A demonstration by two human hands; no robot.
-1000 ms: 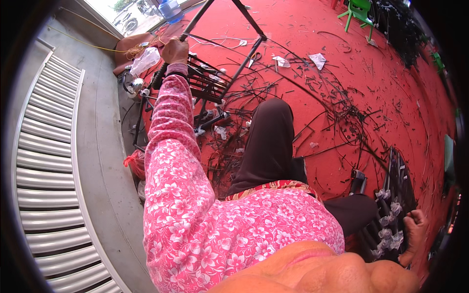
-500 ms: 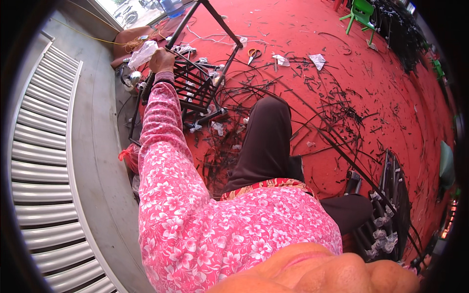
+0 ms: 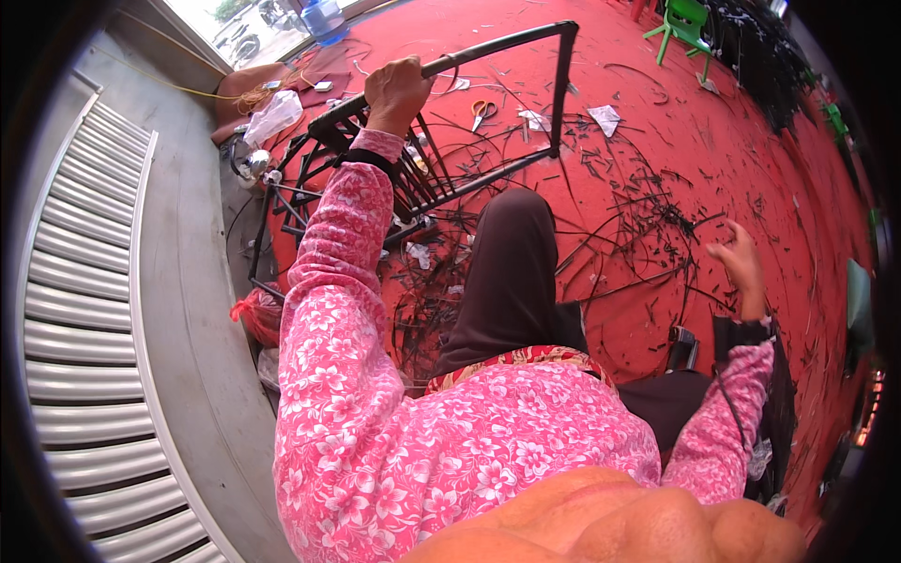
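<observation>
My left hand is closed around a bar of a dark tubular frame, like a chair frame, with dark slats woven or set across one part. It stands tilted on the floor to the front left, beyond my raised knee. Off to the right, my right hand is held over the floor with its fingers apart and slightly curled, and nothing shows in it. A thin dark strip hangs by the right wrist. Nearest to that hand is a scatter of black strip offcuts on the red floor.
Orange-handled scissors lie beyond the frame. A white slatted metal rack runs along the left. A red plastic bag and a white plastic bag sit by the wall. A small green chair stands far right.
The frame has swung and tilted to the right, with my left hand gripping it. My right hand has come into view on the right. A long dark strip no longer stretches across there.
</observation>
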